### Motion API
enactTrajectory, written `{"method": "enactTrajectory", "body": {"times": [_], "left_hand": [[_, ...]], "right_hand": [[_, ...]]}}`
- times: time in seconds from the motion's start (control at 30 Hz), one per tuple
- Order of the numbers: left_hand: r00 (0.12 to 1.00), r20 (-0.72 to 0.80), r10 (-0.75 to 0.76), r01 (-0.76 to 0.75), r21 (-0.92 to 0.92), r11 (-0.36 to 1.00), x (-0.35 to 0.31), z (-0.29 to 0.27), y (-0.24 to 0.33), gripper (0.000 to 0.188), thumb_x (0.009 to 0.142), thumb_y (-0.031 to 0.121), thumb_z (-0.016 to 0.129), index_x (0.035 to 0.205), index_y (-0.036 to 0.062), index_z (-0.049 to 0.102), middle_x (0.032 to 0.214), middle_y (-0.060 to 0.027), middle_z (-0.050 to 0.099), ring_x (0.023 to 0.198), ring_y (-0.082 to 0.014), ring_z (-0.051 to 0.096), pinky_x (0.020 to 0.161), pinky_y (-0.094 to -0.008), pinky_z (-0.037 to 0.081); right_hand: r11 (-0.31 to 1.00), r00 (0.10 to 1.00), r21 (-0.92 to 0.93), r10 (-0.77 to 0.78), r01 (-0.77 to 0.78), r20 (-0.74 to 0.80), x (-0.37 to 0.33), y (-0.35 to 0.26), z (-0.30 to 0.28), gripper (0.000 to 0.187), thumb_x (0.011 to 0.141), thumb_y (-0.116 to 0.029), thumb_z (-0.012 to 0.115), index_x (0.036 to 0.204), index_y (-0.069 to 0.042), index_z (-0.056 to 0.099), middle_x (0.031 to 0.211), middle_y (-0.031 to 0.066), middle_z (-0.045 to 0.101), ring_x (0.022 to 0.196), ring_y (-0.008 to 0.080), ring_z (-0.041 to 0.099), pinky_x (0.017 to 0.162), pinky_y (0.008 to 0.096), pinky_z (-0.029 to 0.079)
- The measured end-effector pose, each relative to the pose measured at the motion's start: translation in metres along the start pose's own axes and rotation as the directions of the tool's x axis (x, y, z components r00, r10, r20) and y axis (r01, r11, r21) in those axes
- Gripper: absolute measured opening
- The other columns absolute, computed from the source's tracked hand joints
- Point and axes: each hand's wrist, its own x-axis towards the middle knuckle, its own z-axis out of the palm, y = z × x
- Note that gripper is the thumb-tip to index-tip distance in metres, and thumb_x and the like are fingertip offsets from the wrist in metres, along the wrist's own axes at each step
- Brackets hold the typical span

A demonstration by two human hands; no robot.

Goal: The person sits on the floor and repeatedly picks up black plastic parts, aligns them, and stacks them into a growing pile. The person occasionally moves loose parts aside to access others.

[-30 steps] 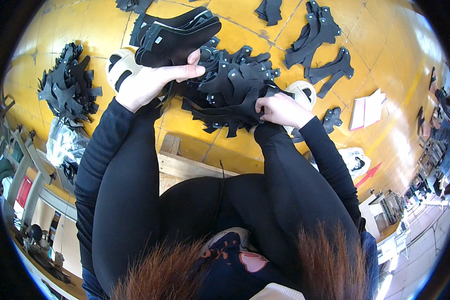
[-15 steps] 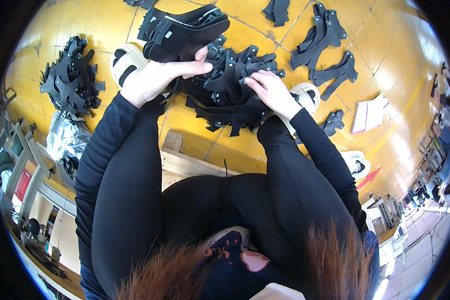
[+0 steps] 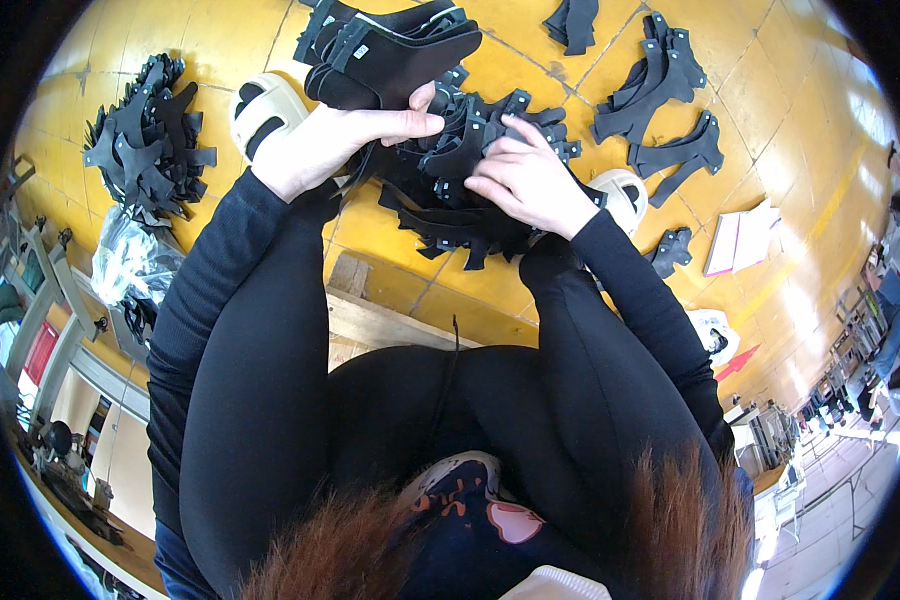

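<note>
Head view: sandals (image 3: 288, 100) flank the pile (image 3: 455, 158); over it, my left hand (image 3: 322, 142) grips black pieces (image 3: 400, 68), right hand (image 3: 538, 184) spread, unclenched.

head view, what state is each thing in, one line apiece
left hand, closed on a bunch
bunch of black pieces, stacked, held up
right hand, open, fingers apart, over the pile
middle pile, jumbled
left pile, heaped on the floor
clear bag, crumpled
sandals, worn
papers, lying on the floor
</note>
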Motion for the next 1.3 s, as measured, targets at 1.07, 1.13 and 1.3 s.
{"method": "enactTrajectory", "body": {"times": [1.07,1.13,1.3], "left_hand": [[0.999,-0.028,0.022,-0.022,-0.003,1.000,0.001,-0.002,-0.003,0.020,0.086,0.012,0.075,0.104,0.0081,0.067,0.090,0.0075,0.059,0.074,-0.0024,0.048,0.063,-0.0204,0.036],[0.999,-0.031,0.024,-0.024,-0.005,1.000,0.001,-0.001,-0.003,0.015,0.087,0.012,0.074,0.099,0.0090,0.065,0.086,0.0078,0.056,0.072,-0.0025,0.046,0.062,-0.0205,0.034],[0.998,-0.059,0.009,-0.008,0.009,1.000,0.000,0.000,-0.005,0.014,0.087,0.011,0.073,0.093,0.0095,0.061,0.084,0.0075,0.053,0.070,-0.0028,0.043,0.061,-0.0205,0.033]], "right_hand": [[0.994,0.948,0.055,0.108,-0.095,-0.298,-0.013,-0.004,-0.003,0.029,0.076,-0.033,0.079,0.079,-0.008,0.064,0.098,0.0082,0.056,0.104,0.0287,0.055,0.100,0.0430,0.041],[0.997,0.954,0.047,0.069,-0.058,-0.291,-0.018,0.006,-0.003,0.028,0.082,-0.031,0.075,0.073,-0.006,0.066,0.098,0.0067,0.062,0.107,0.0263,0.058,0.104,0.0421,0.040],[0.966,0.942,-0.082,0.256,-0.244,0.216,-0.031,0.012,0.002,0.025,0.083,-0.028,0.072,0.068,-0.008,0.068,0.088,0.0064,0.066,0.097,0.0208,0.063,0.108,0.0396,0.038]]}}
